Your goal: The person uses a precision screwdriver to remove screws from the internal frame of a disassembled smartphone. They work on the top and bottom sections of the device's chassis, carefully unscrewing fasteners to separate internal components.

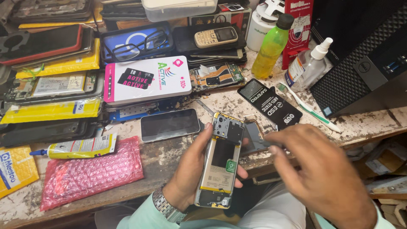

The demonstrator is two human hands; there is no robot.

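A: Item one?

B: Opened phone (220,161), back cover off, slim rectangular frame. Flat pale battery fills the middle, dark shielding plate sits at the top, small green sticker beside the battery. It is held over the desk's (169,157) front edge, upright and tilted slightly right.

A: Held how?

B: Left hand (190,169) clamped on it: palm under the left edge, thumb along the side, fingertips wrapping round the right edge. Metal link watch (166,208) on that wrist.

A: Right hand?

B: Right hand (322,174) blurred, palm down, fingers loosely spread and pointing left, just right of the phone. It appears empty, though the blur makes that uncertain.

A: Surroundings?

B: Worn, flaking desk surface. Glossy dark phone (169,125) lying flat just beyond the held one. Pink bubble-wrap pouch (91,171), soft and dimpled. Yellow glue tube (78,147) with blue nozzle. Black anti-static bag (271,104). Green-and-white toothbrush (309,109). Translucent green bottle (271,46). Clear spray bottle (311,63).
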